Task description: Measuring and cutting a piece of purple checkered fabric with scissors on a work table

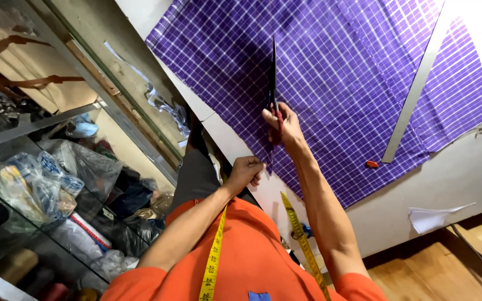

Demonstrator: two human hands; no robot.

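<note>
A large piece of purple cloth with a white check pattern (pixel 330 72) lies spread flat over a white desk (pixel 447 184), covering most of its top and reaching close to the near edge. The right hand (pixel 283 125) is clenched around the red-wrapped handles of a pair of dark-bladed tailor's scissors (pixel 274 78), whose long blades point away from the person, up across the cloth, with the tips resting on the fabric. The scissors stand along a line that runs from the near edge of the cloth inward. The left hand (pixel 245 171) is closed on the near edge of the cloth just beside the desk's edge, its fingers curled under and pinching the fabric, a little below and to the left of the right hand.

A long flat metal ruler (pixel 414 89) lies slantwise on the cloth to the right, well apart from both hands. Near its lower end a small red piece of tailor's chalk (pixel 371 164) rests on the cloth. A scrap of white paper (pixel 433 217) hangs at the desk's front on the right. A yellow measuring tape (pixel 214 256) is draped round the person's neck over an orange shirt (pixel 252 262). To the left stands a glass-fronted shelf cabinet (pixel 46 167) filled with bagged goods.
</note>
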